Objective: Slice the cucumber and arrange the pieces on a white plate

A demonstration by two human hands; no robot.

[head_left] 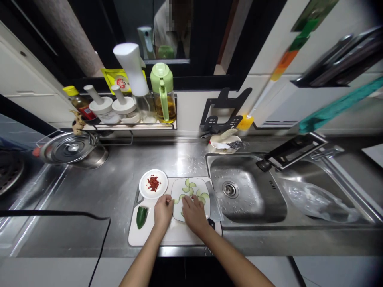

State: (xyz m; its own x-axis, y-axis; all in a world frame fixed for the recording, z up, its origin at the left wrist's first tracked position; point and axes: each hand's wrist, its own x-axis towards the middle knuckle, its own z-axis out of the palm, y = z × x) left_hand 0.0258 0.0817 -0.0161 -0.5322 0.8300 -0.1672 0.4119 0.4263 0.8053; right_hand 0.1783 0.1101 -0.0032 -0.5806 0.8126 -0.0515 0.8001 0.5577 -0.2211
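Observation:
On the white cutting board (149,237) stands a square white plate (200,184) with several pale green cucumber slices (191,188) laid in an arc. My left hand (163,210) rests at the plate's left edge, fingers curled in a pinch on a slice. My right hand (194,213) lies over the plate's near part, fingers bent down onto the slices; what it holds is hidden. A dark green cucumber end (141,217) lies on the board to the left. A small round plate of chopped red chilli (153,183) sits at the board's far left corner.
A steel sink (248,191) lies just right of the board, with a black tap (287,153) and a clear plastic bag (314,199). A pot lid (67,148) sits at the left. A rack of oil and seasoning bottles (131,99) lines the back wall. A black cable (98,239) crosses the counter front.

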